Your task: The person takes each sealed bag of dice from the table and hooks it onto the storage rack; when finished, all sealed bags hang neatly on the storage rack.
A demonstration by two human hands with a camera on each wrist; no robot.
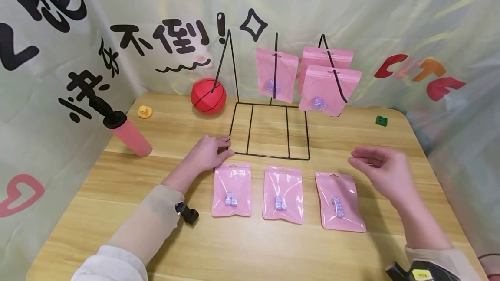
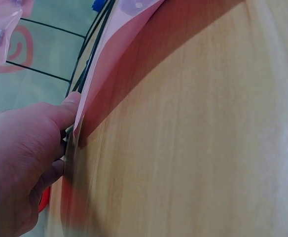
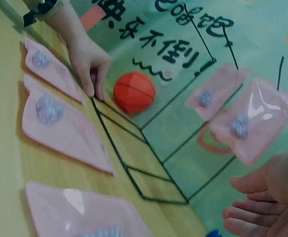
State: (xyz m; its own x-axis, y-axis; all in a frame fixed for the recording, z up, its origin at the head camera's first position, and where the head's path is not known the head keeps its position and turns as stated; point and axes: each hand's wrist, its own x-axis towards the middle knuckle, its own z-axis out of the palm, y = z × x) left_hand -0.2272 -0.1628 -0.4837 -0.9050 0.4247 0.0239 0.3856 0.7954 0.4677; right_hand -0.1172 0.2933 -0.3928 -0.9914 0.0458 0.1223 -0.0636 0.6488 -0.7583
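My left hand (image 1: 211,153) pinches the front left corner of a black wire display rack (image 1: 269,156) at the table; the thumb and fingers close around the wire in the left wrist view. Just in front of the rack lie three pink zip bags of dice: a left bag (image 1: 240,177), a middle bag (image 1: 283,185) and a right bag (image 1: 351,205). A similar bag (image 1: 287,77) hangs on the rack's middle hook, and two more, with the front bag (image 1: 332,86) overlapping the other, hang on the right hook. Above the table, right of the rack, my right hand (image 1: 384,170) is held with loose fingers and nothing in them.
Behind the rack's left side sits a red ball (image 1: 208,96) with black lines. A pink hand pump (image 1: 133,135) with a black top and a small yellow duck (image 1: 145,112) stand at the left. A green toy brick (image 1: 381,120) lies far right. A printed cloth hangs behind.
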